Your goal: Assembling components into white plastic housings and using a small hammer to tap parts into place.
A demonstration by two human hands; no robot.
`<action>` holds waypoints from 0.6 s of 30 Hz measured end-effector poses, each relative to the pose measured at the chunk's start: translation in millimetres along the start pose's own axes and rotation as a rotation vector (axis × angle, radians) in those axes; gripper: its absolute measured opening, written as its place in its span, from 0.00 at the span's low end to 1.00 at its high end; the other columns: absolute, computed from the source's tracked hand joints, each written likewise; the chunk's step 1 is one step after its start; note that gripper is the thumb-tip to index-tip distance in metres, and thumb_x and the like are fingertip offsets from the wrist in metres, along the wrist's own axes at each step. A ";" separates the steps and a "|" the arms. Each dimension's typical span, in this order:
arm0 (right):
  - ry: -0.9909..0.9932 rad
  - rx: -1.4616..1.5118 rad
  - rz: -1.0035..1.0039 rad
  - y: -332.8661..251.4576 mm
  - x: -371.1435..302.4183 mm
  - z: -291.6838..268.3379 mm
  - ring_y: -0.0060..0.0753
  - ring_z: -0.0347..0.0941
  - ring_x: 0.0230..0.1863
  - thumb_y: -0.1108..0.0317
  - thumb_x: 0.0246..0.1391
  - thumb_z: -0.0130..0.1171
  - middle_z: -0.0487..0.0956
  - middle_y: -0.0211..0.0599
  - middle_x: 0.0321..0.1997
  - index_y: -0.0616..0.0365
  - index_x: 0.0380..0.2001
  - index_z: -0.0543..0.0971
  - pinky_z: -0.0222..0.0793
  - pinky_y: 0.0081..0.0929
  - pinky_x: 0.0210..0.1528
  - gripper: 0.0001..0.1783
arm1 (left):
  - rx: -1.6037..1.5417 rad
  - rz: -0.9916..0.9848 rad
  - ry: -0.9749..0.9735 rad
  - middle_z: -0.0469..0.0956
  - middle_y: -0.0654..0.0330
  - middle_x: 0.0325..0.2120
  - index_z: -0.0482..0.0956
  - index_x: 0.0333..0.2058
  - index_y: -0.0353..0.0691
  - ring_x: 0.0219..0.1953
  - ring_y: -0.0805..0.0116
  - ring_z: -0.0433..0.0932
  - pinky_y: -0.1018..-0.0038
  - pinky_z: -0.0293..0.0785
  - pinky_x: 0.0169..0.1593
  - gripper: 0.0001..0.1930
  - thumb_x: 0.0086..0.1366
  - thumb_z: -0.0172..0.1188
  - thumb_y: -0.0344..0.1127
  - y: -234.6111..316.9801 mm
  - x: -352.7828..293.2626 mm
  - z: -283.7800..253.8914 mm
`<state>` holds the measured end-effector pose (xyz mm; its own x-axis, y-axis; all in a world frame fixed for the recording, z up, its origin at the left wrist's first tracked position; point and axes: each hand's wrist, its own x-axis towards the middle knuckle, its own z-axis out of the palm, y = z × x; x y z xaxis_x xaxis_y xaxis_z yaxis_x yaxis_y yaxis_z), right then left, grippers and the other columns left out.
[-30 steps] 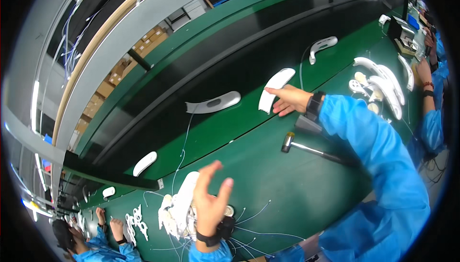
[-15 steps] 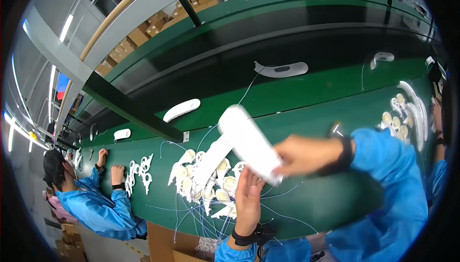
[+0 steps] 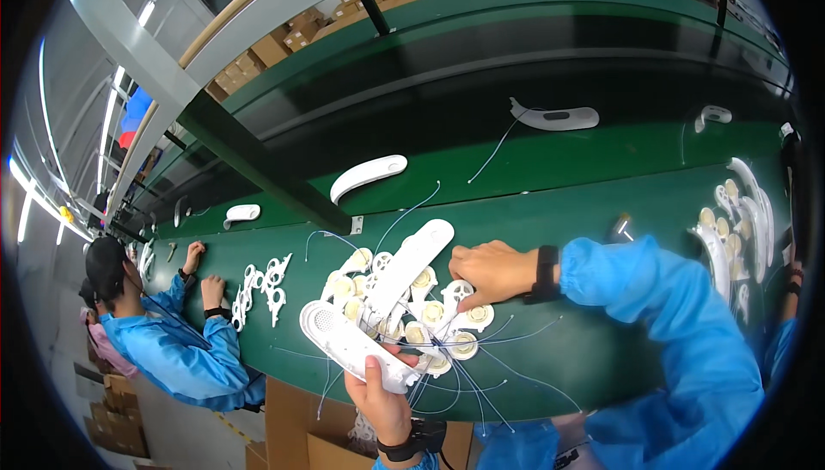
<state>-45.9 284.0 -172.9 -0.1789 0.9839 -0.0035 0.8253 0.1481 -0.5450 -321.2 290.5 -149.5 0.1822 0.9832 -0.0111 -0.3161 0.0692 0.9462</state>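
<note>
Head view — hands [image 3: 495, 272] touching white plastic parts [image 3: 344, 337].

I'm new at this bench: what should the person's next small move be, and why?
Perhaps lift the small white part beside the right hand: its thumb touches that part or nearly so, while the left hand holds a long white shell.

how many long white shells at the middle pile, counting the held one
2: the held shell in the left hand, the other shell lying on the pile of small white parts; more may be hidden underneath.
</note>
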 end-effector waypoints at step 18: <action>0.543 0.713 -0.307 -38.7 -149.1 -130.0 0.28 0.79 0.38 0.72 0.56 0.69 0.82 0.37 0.41 0.62 0.47 0.82 0.76 0.24 0.38 0.15 | 0.397 -0.036 -0.732 0.80 0.53 0.38 0.65 0.59 0.30 0.33 0.67 0.82 0.73 0.80 0.38 0.22 0.67 0.53 0.21 5.1 -0.8 90.0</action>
<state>18.5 144.6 -42.3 0.0878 0.8512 0.5175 0.2298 0.4882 -0.8420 -239.1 274.8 -115.6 0.7883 0.6140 0.0399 0.0286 -0.1013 0.9944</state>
